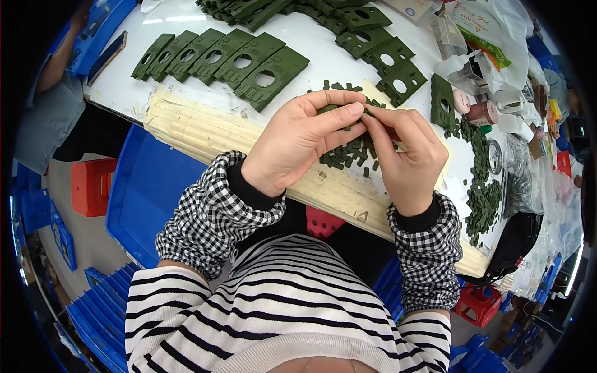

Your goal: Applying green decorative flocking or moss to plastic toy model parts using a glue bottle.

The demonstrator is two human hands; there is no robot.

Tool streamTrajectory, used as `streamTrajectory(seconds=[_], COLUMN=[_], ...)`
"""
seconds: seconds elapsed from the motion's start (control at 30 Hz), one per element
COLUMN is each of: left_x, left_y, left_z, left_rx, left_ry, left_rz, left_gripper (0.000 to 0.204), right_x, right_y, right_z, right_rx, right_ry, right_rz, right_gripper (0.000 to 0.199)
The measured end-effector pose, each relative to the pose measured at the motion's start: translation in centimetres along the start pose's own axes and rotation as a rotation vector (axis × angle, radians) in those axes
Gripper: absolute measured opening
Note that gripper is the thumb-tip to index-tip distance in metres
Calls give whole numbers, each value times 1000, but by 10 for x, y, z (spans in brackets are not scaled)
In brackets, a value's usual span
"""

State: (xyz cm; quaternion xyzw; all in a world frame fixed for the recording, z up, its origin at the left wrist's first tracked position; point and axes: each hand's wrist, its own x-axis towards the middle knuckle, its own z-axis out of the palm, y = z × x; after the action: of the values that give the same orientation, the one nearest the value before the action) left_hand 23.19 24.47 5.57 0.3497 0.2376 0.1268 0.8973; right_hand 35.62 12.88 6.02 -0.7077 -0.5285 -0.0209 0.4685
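Here, striped top: white knit jumper with thin black stripes (292,286), nearest.
Cuffs: black-and-white checked oversleeves (214,208) on both forearms.
Tray: large blue plastic tray (155,193), lower than the table, at left.
Table edge: pale yellow wood-like strip (186,127), scuffed, running under the wrists.
Left hand (292,140): palm side showing; thumb and forefinger drawn in toward the right hand's fingertips, other fingers partly hidden.
Right hand (410,152): back showing; thumb and forefinger brought together at the tips, meeting the left's. Cannot tell what is pinched between the two hands.
Small pieces: loose heap of small dark green blocky pieces (339,156), on the table directly below the hands.
Right heap: long drift of similar dark green bits (484,208), well right of the hands.
Single plate: dark green plate with round hole (442,105), beside the jars with pinkish and brownish tones (482,114).
Left row: six dark green holed plates (273,87), overlapping, slanted.
Right row: more such plates (401,81), stepped.
Far right: crumpled translucent plastic bags (510,28).
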Motion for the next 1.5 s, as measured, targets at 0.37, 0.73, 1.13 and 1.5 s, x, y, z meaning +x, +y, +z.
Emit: streamTrajectory(seconds=[0.37,0.73,1.13,1.5], left_x=[7,9,7,0], left_y=[-2,1,-2,5], left_z=[1,1,-3,-1], left_rx=[-62,10,40,-44], left_ry=[-65,-57,2,-8], left_rz=[-52,-4,18,41], left_gripper=[20,20,23,36], right_x=[-1,-2,-1,-2], right_y=[1,2,0,2], right_z=[2,1,-1,-2], right_rx=[-105,-63,61,-4], right_ry=[50,87,14,38], right_rz=[-75,-72,32,20], right_gripper=[23,21,16,17])
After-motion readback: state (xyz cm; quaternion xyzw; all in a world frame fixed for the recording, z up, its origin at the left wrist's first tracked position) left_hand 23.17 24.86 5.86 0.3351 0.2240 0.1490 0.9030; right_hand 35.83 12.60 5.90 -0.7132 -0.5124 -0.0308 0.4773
